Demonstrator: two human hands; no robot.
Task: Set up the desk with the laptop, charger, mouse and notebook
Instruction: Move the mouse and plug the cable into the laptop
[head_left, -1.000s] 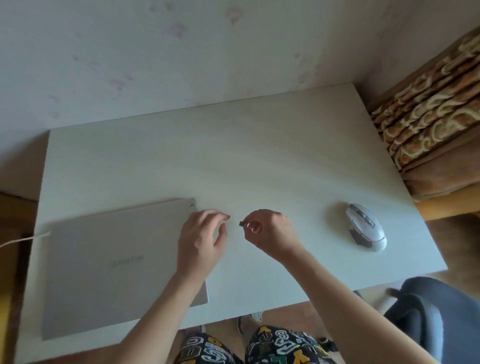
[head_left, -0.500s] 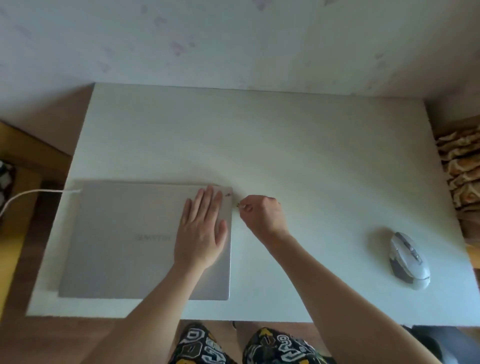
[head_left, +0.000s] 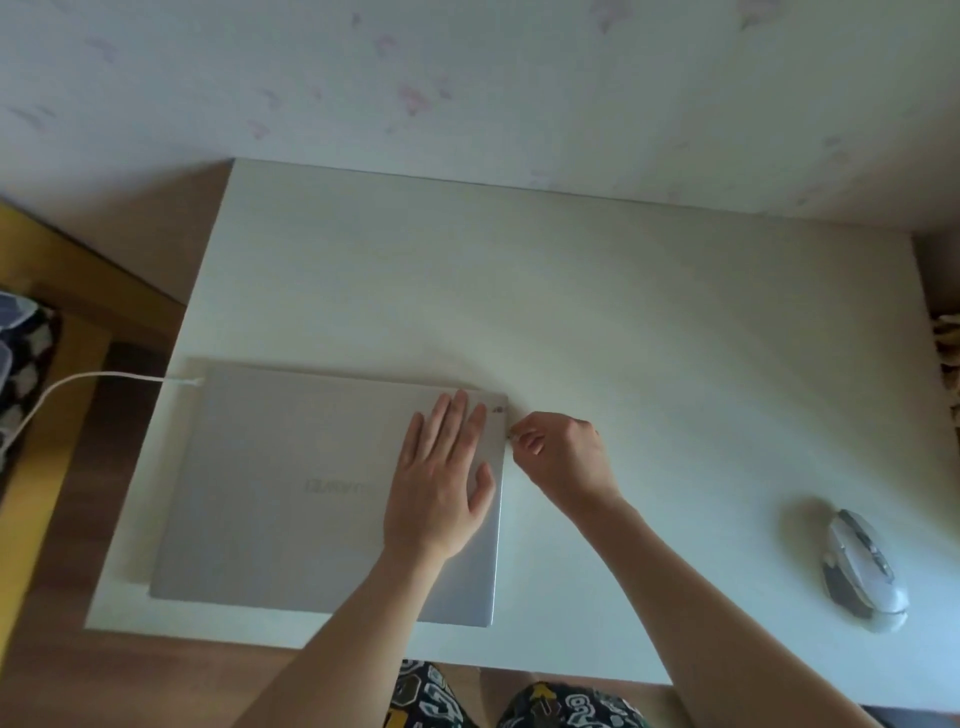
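A closed silver laptop (head_left: 291, 493) lies on the left part of the white desk (head_left: 597, 322). My left hand (head_left: 441, 467) rests flat on its lid near the right edge, fingers spread. My right hand (head_left: 561, 457) is beside the laptop's right side, fingers pinched on a small plug (head_left: 511, 438) that touches the laptop's edge. A white charger cable (head_left: 78, 384) runs from the left into the laptop's far-left corner. A white and grey mouse (head_left: 865, 569) sits at the desk's right front. No notebook is in view.
The wall runs along the desk's far edge. A yellow-edged piece of furniture (head_left: 57, 415) stands left of the desk, with a patterned cloth (head_left: 26, 353) at the left border. Patterned fabric (head_left: 948, 353) shows at the right. My knees (head_left: 519, 701) are under the front edge.
My view has swung left, so the desk and mouse sit further right in frame. My left hand went from curled to flat on the lid. My right hand brought the small plug to the laptop's right edge.
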